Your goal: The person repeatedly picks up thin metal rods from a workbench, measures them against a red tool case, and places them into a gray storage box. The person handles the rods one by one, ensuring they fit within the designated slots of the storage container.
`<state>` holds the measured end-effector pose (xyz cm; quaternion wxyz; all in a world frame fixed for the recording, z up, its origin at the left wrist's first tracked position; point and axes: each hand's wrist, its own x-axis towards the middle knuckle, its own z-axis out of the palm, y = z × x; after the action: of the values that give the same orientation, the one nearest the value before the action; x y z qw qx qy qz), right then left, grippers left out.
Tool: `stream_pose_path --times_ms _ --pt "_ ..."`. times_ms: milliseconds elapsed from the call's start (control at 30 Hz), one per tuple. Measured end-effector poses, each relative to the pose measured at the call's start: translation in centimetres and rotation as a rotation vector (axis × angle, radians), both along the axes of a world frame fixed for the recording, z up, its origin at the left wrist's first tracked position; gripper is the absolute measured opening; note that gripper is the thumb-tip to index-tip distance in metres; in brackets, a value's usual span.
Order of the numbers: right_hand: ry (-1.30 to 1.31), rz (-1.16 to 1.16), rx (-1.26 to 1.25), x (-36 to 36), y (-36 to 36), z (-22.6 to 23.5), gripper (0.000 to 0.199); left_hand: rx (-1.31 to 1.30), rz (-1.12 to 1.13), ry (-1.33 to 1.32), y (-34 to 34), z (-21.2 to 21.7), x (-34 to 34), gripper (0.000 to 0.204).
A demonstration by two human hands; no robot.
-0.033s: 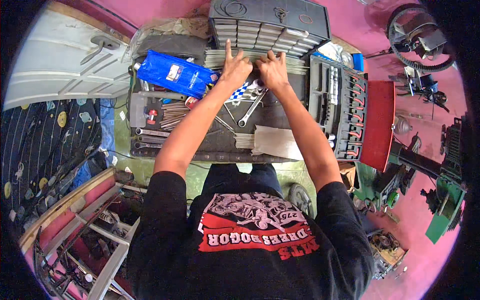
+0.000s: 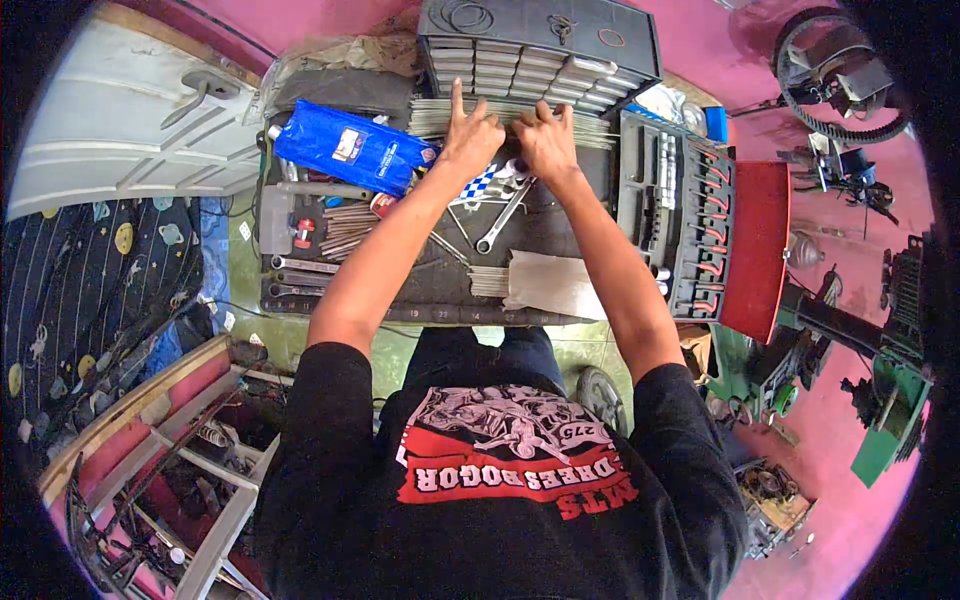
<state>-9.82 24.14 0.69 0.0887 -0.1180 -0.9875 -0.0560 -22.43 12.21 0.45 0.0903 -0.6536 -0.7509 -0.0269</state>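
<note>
A bundle of thin grey welding rods [image 2: 430, 118] lies crosswise at the back of the dark bench mat. My left hand [image 2: 473, 138] is over the bundle, its index finger pointing away and the other fingers curled down on the rods. Close beside it, my right hand [image 2: 547, 140] has its fingers bent over the same rods; its fingertips are partly hidden. Below the hands lie a combination wrench [image 2: 505, 218] and a blue-and-white checked item [image 2: 480, 185]. More rods [image 2: 488, 282] stick out from under a sheet of brown paper [image 2: 550, 285] near the front edge.
A small-drawer cabinet [image 2: 540, 62] stands just behind the rods. Left are a blue pouch [image 2: 345, 150], brown rods [image 2: 350, 228] and several wrenches [image 2: 305, 267]. On the right sits a tool case with red-handled tools [image 2: 710, 215] and an open red lid [image 2: 757, 250].
</note>
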Motion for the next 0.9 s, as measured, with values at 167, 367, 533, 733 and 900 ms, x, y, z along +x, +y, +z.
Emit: stream_pose_path --times_ms 167,367,533,733,900 --pt "0.035 -0.007 0.048 0.4 -0.1 -0.2 0.019 -0.023 -0.024 0.025 -0.1 0.3 0.1 0.015" --pt "0.037 -0.005 0.044 0.6 -0.6 0.8 0.019 0.12 -0.08 0.057 -0.4 0.4 -0.1 0.017" --pt "-0.005 -0.032 0.079 1.2 -0.8 1.7 0.024 0.236 -0.072 0.077 -0.5 1.4 0.7 0.017" --pt "0.139 0.009 0.035 3.4 -1.1 3.0 0.015 0.216 -0.071 0.001 -1.0 3.2 2.3 0.017" --pt "0.155 -0.032 0.052 5.9 -1.3 4.2 0.019 0.139 -0.057 0.062 -1.4 4.4 4.6 0.015"
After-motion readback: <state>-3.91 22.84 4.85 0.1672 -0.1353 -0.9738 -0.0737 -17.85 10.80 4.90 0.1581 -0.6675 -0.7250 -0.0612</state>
